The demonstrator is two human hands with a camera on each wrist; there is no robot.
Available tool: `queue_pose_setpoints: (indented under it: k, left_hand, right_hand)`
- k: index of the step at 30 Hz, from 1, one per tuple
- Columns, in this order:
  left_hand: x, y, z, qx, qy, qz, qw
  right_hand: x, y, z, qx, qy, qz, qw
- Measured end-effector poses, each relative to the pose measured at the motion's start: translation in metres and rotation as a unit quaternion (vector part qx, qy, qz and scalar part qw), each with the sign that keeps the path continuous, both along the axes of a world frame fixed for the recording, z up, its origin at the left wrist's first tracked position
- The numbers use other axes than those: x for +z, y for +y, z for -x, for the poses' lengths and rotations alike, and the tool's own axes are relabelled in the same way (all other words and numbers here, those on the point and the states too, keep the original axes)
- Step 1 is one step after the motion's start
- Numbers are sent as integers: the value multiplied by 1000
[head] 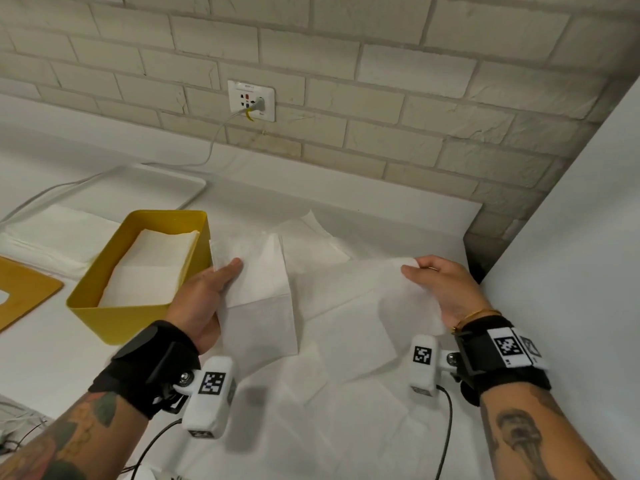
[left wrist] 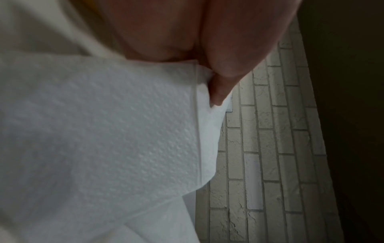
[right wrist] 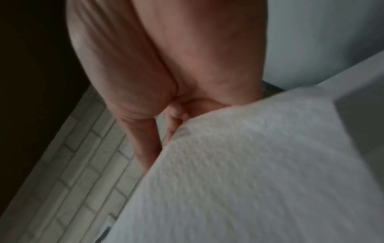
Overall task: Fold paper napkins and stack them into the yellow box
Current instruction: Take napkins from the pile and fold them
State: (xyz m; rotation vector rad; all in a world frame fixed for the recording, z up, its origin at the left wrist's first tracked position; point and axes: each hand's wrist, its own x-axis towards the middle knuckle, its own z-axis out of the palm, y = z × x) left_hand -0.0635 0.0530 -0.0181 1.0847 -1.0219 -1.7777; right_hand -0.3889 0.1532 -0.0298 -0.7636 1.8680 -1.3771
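A large white paper napkin [head: 339,306] hangs spread between both hands above the white table, partly creased and drooping in the middle. My left hand [head: 221,275] grips its left edge, thumb on top and fingers underneath; the left wrist view shows that thumb pressed on the embossed napkin [left wrist: 104,131]. My right hand [head: 415,266] pinches the napkin's right corner, and the right wrist view shows the sheet [right wrist: 249,164] running from the fingers [right wrist: 172,121]. The yellow box [head: 104,317] stands just left of my left hand, with folded napkins [head: 152,261] lying flat inside.
A stack of unfolded napkins [head: 59,233] lies on a white tray [head: 166,181] at the far left. A wooden lid [head: 24,292] lies at the left edge. The brick wall has a socket [head: 251,100] with a cable. A white panel [head: 571,271] closes the right side.
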Motion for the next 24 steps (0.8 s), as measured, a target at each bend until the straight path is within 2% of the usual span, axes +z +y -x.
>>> queue_pose_setpoints:
  k: [3,5,8,11,14,17,21,24]
  left_hand:
    - [-4,1,-1,-5,-3,-6,1000]
    - [-10,0,-1,-12,-2,-13,1000]
    - [-14,0,1,-15,-5,-17,1000]
    - [-13,-2,4,-20,0,-13,1000]
    - [-7,-5,9,-15,0,-13,1000]
    - [-5,-7,14,-25,-8,-26,999]
    - [-9,0,26,-46,2,-79,996]
    - [-4,12,32,-69,10,-96,993]
  right_hand:
    - [-23,16,15,-32,23,-65,997]
    - [-29,26,15,-32,4,-87,996]
    - [-33,38,18,15,-68,-113,991]
    - [-25,41,19,54,-49,-108,991]
    - [12,33,9,77,-11,-34,996]
    - [68,20,-17,158,-7,78,984]
    - [126,3,-55,250,-55,196,947]
    - [134,-6,-68,228,-95,262,933]
